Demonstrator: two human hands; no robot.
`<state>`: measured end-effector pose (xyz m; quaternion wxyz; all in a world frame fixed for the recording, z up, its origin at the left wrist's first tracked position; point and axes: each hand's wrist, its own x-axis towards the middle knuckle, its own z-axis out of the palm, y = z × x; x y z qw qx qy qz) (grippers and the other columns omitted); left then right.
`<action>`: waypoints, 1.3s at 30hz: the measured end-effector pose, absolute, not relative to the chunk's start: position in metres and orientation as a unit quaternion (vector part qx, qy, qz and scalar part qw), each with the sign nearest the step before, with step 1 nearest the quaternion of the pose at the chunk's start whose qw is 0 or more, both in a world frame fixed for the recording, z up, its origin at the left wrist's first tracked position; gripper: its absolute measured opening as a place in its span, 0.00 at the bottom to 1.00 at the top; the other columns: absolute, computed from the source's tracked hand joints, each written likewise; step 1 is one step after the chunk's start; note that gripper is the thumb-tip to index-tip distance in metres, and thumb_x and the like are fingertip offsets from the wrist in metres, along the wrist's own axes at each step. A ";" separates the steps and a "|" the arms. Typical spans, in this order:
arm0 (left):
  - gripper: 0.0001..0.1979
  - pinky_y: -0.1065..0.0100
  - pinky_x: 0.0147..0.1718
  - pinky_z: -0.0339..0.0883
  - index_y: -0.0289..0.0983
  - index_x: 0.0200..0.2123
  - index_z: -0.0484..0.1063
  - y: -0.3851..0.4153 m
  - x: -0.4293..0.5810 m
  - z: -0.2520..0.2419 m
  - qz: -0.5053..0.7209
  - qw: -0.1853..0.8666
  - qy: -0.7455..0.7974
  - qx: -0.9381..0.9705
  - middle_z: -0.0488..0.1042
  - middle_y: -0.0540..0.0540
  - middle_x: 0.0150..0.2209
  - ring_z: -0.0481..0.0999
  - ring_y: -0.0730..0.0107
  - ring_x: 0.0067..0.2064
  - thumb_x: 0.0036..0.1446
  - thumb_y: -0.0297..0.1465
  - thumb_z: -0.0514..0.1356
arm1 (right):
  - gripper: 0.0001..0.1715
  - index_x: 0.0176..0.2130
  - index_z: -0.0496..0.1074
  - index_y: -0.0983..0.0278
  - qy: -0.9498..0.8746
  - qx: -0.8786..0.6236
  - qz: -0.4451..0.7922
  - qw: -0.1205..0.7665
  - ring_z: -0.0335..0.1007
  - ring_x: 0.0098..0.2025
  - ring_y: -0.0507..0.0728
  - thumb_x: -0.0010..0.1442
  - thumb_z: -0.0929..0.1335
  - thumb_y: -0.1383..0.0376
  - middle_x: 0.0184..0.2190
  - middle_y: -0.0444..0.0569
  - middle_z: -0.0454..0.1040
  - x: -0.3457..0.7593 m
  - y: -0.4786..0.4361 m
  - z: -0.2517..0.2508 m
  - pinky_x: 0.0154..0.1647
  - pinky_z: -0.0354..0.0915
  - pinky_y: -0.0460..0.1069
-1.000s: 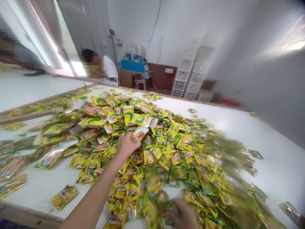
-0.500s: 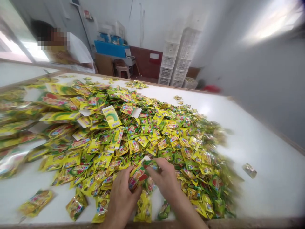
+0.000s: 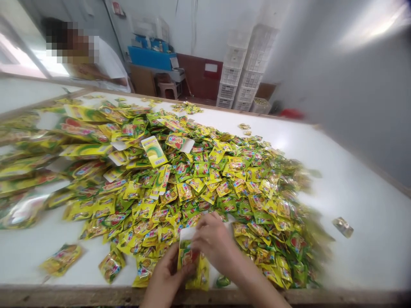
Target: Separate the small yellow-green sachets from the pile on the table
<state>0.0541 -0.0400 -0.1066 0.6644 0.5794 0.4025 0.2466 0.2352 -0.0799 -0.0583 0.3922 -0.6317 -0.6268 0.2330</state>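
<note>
Upright in my left hand [image 3: 171,269] is a small green and yellow carton [image 3: 189,257], gripped with the thumb across its front. Its white top flap [image 3: 186,233] stands up, so the top is open. My right hand [image 3: 215,244] is closed at the carton's upper right edge, fingers curled and slightly blurred. What those fingers hold, if anything, is hidden. All around lies a big heap of small yellow and green sachets [image 3: 236,163]. A yellow sachet [image 3: 202,273] lies just behind and below the carton.
Several more cartons [image 3: 154,152] are piled on the heap's left side. Single sachets [image 3: 111,264] lie near the wooden front edge [image 3: 105,295]. Across the white table [image 3: 362,179] a person [image 3: 109,64] is at the far left. Stacked white crates [image 3: 252,77] stand behind.
The carton has turned more upright, its white flap now showing. My right hand has shifted slightly; the green sachet it held at the carton no longer shows clearly. The view has tilted down a little.
</note>
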 end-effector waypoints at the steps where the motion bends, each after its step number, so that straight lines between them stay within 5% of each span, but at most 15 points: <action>1: 0.24 0.60 0.51 0.69 0.39 0.50 0.73 -0.040 0.051 -0.108 0.244 0.664 0.406 0.579 0.79 0.44 0.49 0.75 0.52 0.53 0.49 0.35 0.69 | 0.03 0.29 0.79 0.59 -0.645 -0.625 0.220 0.381 0.63 0.48 0.58 0.53 0.76 0.64 0.40 0.47 0.71 0.230 -0.080 -0.060 0.49 0.60 0.51; 6: 0.21 0.58 0.48 0.70 0.38 0.47 0.76 -0.040 0.045 -0.113 0.243 0.646 0.409 0.597 0.81 0.43 0.45 0.78 0.53 0.47 0.48 0.35 0.69 | 0.12 0.35 0.80 0.56 -0.695 -0.613 0.209 0.312 0.54 0.58 0.65 0.50 0.77 0.55 0.48 0.50 0.67 0.222 -0.087 -0.050 0.56 0.56 0.60; 10: 0.19 0.59 0.48 0.71 0.38 0.45 0.77 -0.038 0.045 -0.105 0.241 0.634 0.419 0.604 0.81 0.43 0.45 0.78 0.53 0.46 0.49 0.36 0.68 | 0.09 0.36 0.79 0.55 -0.630 -0.600 0.261 0.418 0.61 0.54 0.62 0.55 0.74 0.56 0.48 0.50 0.69 0.222 -0.090 -0.049 0.55 0.60 0.58; 13: 0.22 0.56 0.54 0.67 0.39 0.48 0.77 -0.037 0.036 -0.100 0.221 0.624 0.435 0.610 0.79 0.43 0.50 0.76 0.51 0.51 0.49 0.39 0.68 | 0.14 0.45 0.76 0.56 -0.453 -0.605 0.374 0.538 0.70 0.39 0.55 0.59 0.71 0.58 0.40 0.49 0.72 0.216 -0.091 -0.065 0.38 0.68 0.50; 16: 0.24 0.52 0.61 0.58 0.40 0.48 0.77 -0.042 0.020 -0.097 0.206 0.623 0.490 0.574 0.77 0.44 0.53 0.68 0.48 0.60 0.50 0.45 0.65 | 0.25 0.43 0.74 0.61 -0.290 -0.537 0.562 0.558 0.65 0.20 0.49 0.48 0.77 0.54 0.29 0.43 0.71 0.207 -0.092 -0.085 0.17 0.60 0.43; 21: 0.24 0.48 0.65 0.48 0.42 0.48 0.78 -0.045 0.005 -0.084 0.206 0.701 0.480 0.486 0.75 0.45 0.55 0.64 0.49 0.63 0.55 0.49 0.58 | 0.26 0.33 0.72 0.64 -0.182 -0.432 0.688 0.554 0.61 0.19 0.46 0.38 0.81 0.58 0.25 0.41 0.71 0.196 -0.095 -0.095 0.15 0.58 0.41; 25: 0.21 0.45 0.60 0.57 0.40 0.48 0.78 -0.032 0.011 -0.074 0.207 0.710 0.461 0.490 0.79 0.42 0.50 0.73 0.47 0.55 0.51 0.41 0.65 | 0.18 0.32 0.75 0.65 -0.212 -0.449 0.673 0.548 0.63 0.20 0.48 0.46 0.77 0.55 0.22 0.41 0.69 0.187 -0.095 -0.094 0.20 0.66 0.45; 31: 0.18 0.55 0.55 0.68 0.41 0.44 0.80 -0.016 0.010 -0.092 0.256 0.626 0.489 0.550 0.81 0.45 0.47 0.77 0.53 0.51 0.50 0.41 0.67 | 0.08 0.36 0.82 0.59 -0.429 -0.614 0.357 0.558 0.70 0.32 0.55 0.54 0.73 0.62 0.29 0.47 0.75 0.181 -0.085 -0.079 0.34 0.67 0.47; 35: 0.14 0.57 0.57 0.66 0.44 0.41 0.82 -0.013 0.007 -0.106 0.272 0.555 0.473 0.628 0.82 0.47 0.46 0.78 0.56 0.51 0.52 0.41 0.66 | 0.10 0.39 0.82 0.57 -0.450 -0.586 0.388 0.551 0.73 0.35 0.56 0.59 0.71 0.58 0.30 0.48 0.79 0.184 -0.081 -0.076 0.38 0.67 0.48; 39: 0.17 0.58 0.56 0.68 0.44 0.47 0.79 -0.016 0.013 -0.104 0.284 0.560 0.468 0.622 0.80 0.47 0.49 0.77 0.57 0.52 0.53 0.40 0.65 | 0.11 0.36 0.82 0.60 -0.391 -0.613 0.397 0.560 0.71 0.28 0.54 0.52 0.75 0.57 0.28 0.48 0.78 0.183 -0.081 -0.087 0.29 0.66 0.46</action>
